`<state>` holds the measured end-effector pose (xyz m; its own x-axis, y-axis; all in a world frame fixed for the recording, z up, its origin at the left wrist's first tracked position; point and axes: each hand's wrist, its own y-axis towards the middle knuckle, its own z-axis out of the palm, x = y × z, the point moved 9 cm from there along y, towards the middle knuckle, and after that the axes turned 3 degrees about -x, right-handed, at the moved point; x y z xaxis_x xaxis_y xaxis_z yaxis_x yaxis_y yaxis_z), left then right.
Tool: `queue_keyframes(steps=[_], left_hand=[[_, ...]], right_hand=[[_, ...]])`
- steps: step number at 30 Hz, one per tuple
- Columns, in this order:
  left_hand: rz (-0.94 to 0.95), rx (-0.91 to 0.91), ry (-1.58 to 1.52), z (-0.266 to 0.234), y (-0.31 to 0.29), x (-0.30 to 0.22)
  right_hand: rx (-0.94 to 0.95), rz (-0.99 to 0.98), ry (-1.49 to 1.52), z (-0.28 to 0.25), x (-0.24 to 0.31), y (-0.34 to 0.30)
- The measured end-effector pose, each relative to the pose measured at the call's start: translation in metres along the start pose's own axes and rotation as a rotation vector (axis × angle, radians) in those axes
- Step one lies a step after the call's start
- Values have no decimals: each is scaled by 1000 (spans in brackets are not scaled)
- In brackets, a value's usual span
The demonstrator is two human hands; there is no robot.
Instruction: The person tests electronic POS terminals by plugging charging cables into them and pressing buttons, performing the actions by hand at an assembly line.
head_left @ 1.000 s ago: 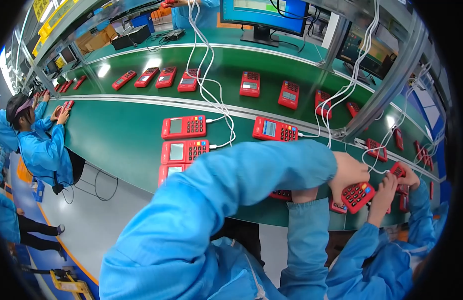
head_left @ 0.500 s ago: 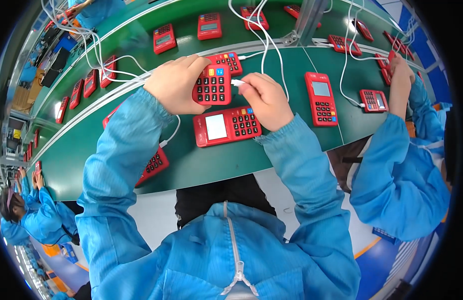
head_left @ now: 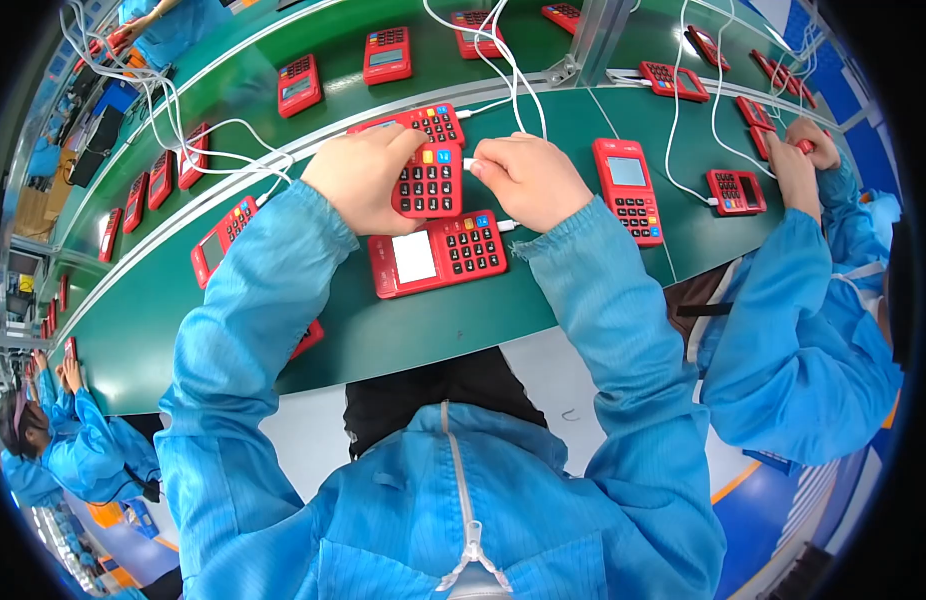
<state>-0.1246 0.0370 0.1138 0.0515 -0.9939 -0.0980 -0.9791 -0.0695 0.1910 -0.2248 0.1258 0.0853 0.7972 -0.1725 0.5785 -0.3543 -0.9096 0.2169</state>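
My left hand [head_left: 351, 182] is wrapped round a red card payment terminal [head_left: 429, 186], its black keypad facing up, and holds it above the bench. My right hand [head_left: 539, 184] pinches the white plug [head_left: 470, 165] of a cable right at that terminal's right edge; I cannot tell how deep it sits. Below them a second red terminal [head_left: 415, 257] lies sideways with its screen lit white, and a white plug [head_left: 507, 226] is at its right end. Just behind the held terminal, another red one [head_left: 445, 122] lies with a white cable at its end.
The green bench [head_left: 423, 332] carries more red terminals, one upright at right [head_left: 628, 188] and one at left [head_left: 221, 243], partly behind my sleeve. White cables [head_left: 518, 75] hang down from above. A metal rail and post [head_left: 595, 50] run behind. A co-worker's hands [head_left: 798, 165] are at far right.
My right hand has turned flatter, its pinch still at the held terminal's edge. The plug on the lying terminal now shows. The co-worker's hands at right have moved nearer each other.
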Motion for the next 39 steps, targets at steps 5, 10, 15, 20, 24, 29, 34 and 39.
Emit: queue_keyframes(steps=[5, 10, 15, 20, 24, 29, 34, 39], left_hand=[[-18, 35, -21, 13, 7, 2], [-80, 54, -116, 27, 2, 5], [-109, 10, -146, 47, 5, 11], [-42, -114, -168, 36, 12, 24], [-97, -129, 27, 23, 27, 71], [-133, 182, -67, 54, 46, 95], [-36, 116, 112, 6, 44, 71], [-120, 47, 190, -72, -62, 32]], right_hand=[[42, -24, -70, 7, -7, 8], [56, 29, -106, 9, -3, 7], [-173, 148, -248, 2, -18, 16], [-164, 123, -198, 15, -26, 38], [-379, -22, -298, 20, -32, 52], [-261, 16, -314, 30, -37, 60], [-344, -126, -380, 21, -23, 54], [-437, -500, -261, 12, 32, 38]])
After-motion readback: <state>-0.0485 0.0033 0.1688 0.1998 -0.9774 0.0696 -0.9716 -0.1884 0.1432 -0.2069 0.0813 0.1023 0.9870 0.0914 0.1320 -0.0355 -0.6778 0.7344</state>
